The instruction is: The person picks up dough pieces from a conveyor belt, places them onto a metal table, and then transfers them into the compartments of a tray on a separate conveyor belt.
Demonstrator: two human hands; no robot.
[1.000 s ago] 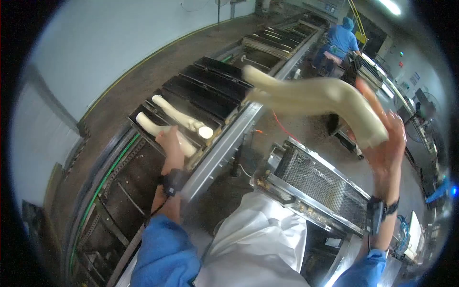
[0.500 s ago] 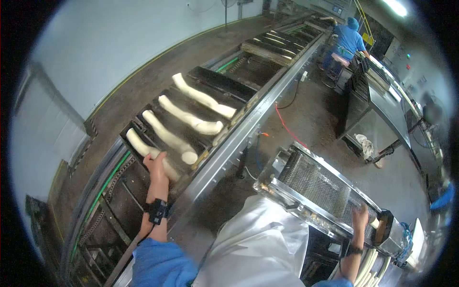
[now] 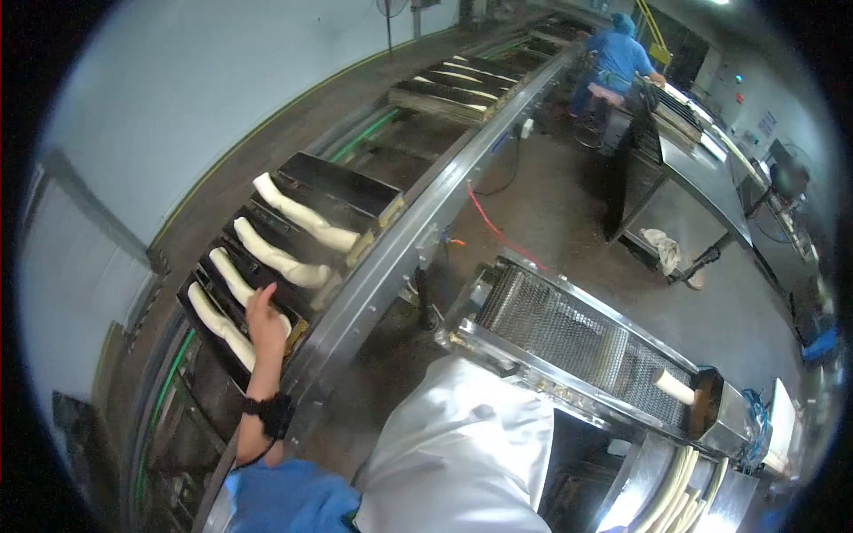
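My left hand (image 3: 265, 322) lies over the lower end of a long dough strip (image 3: 233, 277) in a dark baking pan, its fingers stretched out and touching the dough. Closest to me in the same pan is another dough strip (image 3: 218, 325), lying fully in its slot. Two more strips fill the slots beyond: a wavy dough strip (image 3: 277, 255) and a farther dough strip (image 3: 304, 213). My right hand is outside the view. A short dough piece (image 3: 673, 386) pokes out of the machine onto the small mesh conveyor (image 3: 564, 315).
The pan rides on a long conveyor with a metal side rail (image 3: 391, 266); a dark pan (image 3: 342, 185) and filled pans sit farther along. Several dough ropes (image 3: 671, 497) lie on a metal tray at lower right. A co-worker (image 3: 613, 67) in blue stands by a steel table (image 3: 702, 173).
My left hand has moved from the nearest dough strip to the second one. My right hand has left the small conveyor and the view. The pans appear farther left and lower.
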